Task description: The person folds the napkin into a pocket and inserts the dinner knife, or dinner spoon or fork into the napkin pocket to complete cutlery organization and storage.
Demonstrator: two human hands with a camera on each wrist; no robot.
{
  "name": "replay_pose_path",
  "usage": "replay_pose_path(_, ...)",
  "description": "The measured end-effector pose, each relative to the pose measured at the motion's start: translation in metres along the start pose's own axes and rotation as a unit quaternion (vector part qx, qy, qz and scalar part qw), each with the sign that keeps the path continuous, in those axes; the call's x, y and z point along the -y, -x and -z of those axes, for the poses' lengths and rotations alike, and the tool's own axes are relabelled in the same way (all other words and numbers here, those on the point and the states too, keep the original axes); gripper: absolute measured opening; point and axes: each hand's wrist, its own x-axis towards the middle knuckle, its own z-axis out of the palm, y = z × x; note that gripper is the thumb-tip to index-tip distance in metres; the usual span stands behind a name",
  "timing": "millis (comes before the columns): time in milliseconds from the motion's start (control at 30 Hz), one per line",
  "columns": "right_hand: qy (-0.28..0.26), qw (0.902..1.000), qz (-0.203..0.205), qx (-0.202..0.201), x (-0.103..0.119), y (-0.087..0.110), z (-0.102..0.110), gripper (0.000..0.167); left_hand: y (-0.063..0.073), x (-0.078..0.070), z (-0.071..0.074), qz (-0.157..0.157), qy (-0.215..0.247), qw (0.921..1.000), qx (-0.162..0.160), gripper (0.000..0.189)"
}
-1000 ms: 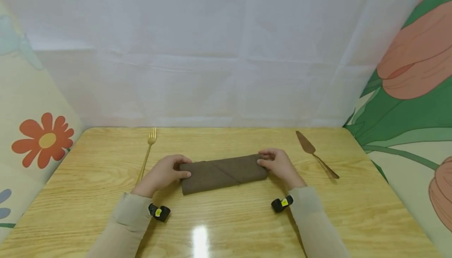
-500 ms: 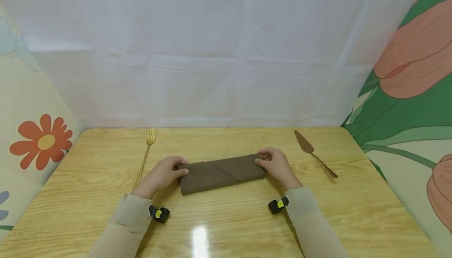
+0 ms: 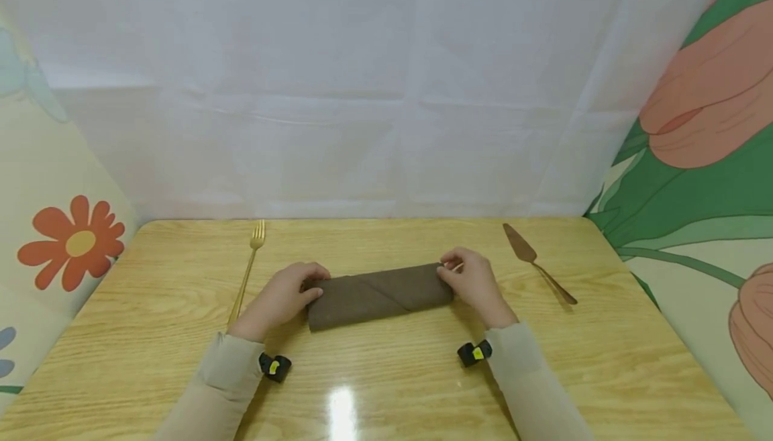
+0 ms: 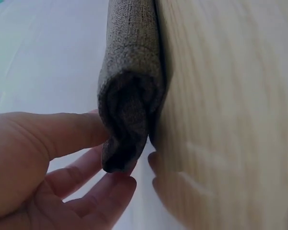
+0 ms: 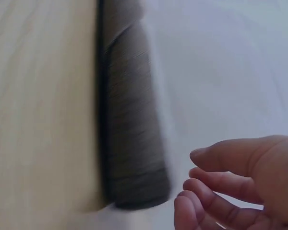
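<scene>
A dark brown cloth napkin (image 3: 374, 297), folded into a long flat roll, lies across the middle of the table. At its left end, my left hand (image 3: 286, 297) has the thumb over the top and the fingers round the far corner. Layered folds show in the napkin's end (image 4: 127, 110) in the left wrist view. My right hand (image 3: 475, 282) hovers by the other end, thumb and fingers loosely bent. The right wrist view shows a gap between those fingertips (image 5: 199, 155) and the napkin's right end (image 5: 139, 184).
A gold fork (image 3: 246, 270) lies to the left, its handle end hidden behind the left forearm. Off to the right is a copper-coloured cake server (image 3: 521, 243). White cloth (image 3: 362, 145) hangs behind the wooden table (image 3: 374, 387).
The left hand has shifted slightly right and its fingers have lifted a little. The right hand's fingers have risen slightly. The napkin stays almost in place, with its fold unchanged.
</scene>
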Motion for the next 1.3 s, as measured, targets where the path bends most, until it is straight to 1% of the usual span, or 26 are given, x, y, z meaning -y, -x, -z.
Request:
replay_pose_path(67,0.006,1.0000,0.005,0.005,0.008,0.003,0.003,0.016,0.000,-0.003,0.001,-0.002,-0.003,1.0000,-0.003,0.020)
replay_pose_path(133,0.012,0.9997,0.009,0.018,0.018,0.006,0.006,0.018,-0.001,-0.005,0.001,0.002,0.000,1.0000,-0.005,0.022)
replay_pose_path(200,0.017,0.9988,0.012,0.044,0.026,0.010,0.009,0.021,-0.001,-0.007,0.002,0.008,0.008,0.9999,-0.004,0.025)
replay_pose_path(300,0.038,0.9945,0.011,0.097,0.036,0.014,0.010,0.026,0.000,-0.009,0.002,0.012,0.013,0.9998,-0.004,0.028)
replay_pose_path(367,0.062,0.9891,0.006,0.133,0.039,0.016,0.009,0.030,0.000,-0.010,0.002,-0.002,0.005,1.0000,-0.002,0.029)
replay_pose_path(433,0.086,0.9832,0.001,0.161,0.042,0.019,0.007,0.035,0.000,-0.010,0.001,-0.020,-0.003,0.9998,0.002,0.030)
replay_pose_path(500,0.107,0.9782,0.002,0.178,0.043,0.021,0.005,0.037,0.000,-0.009,0.001,-0.035,-0.008,0.9993,0.007,0.030)
replay_pose_path(567,0.115,0.9757,0.002,0.187,0.044,0.022,0.003,0.039,0.001,-0.009,0.001,-0.043,-0.009,0.9990,0.011,0.030)
replay_pose_path(700,0.128,0.9738,0.006,0.188,0.044,0.023,-0.002,0.041,0.001,-0.007,0.001,-0.056,-0.016,0.9982,0.015,0.030)
replay_pose_path(767,0.130,0.9746,0.008,0.182,0.043,0.022,-0.004,0.041,0.001,-0.006,0.002,-0.061,-0.024,0.9976,0.019,0.030)
replay_pose_path(867,0.136,0.9762,0.022,0.167,0.040,0.020,-0.009,0.039,0.002,-0.004,0.002,-0.065,-0.041,0.9967,0.025,0.031)
replay_pose_path(1000,0.144,0.9777,0.038,0.148,0.037,0.018,-0.016,0.036,0.004,-0.003,0.002,-0.057,-0.048,0.9967,0.032,0.032)
replay_pose_path(1100,0.145,0.9791,0.046,0.134,0.035,0.017,-0.020,0.034,0.005,-0.004,0.003,-0.049,-0.043,0.9972,0.036,0.032)
replay_pose_path(1200,0.148,0.9798,0.063,0.120,0.032,0.016,-0.023,0.032,0.005,-0.005,0.004,-0.043,-0.039,0.9975,0.041,0.033)
replay_pose_path(1300,0.145,0.9808,0.065,0.112,0.027,0.014,-0.025,0.032,0.005,-0.006,0.005,-0.035,-0.034,0.9976,0.049,0.034)
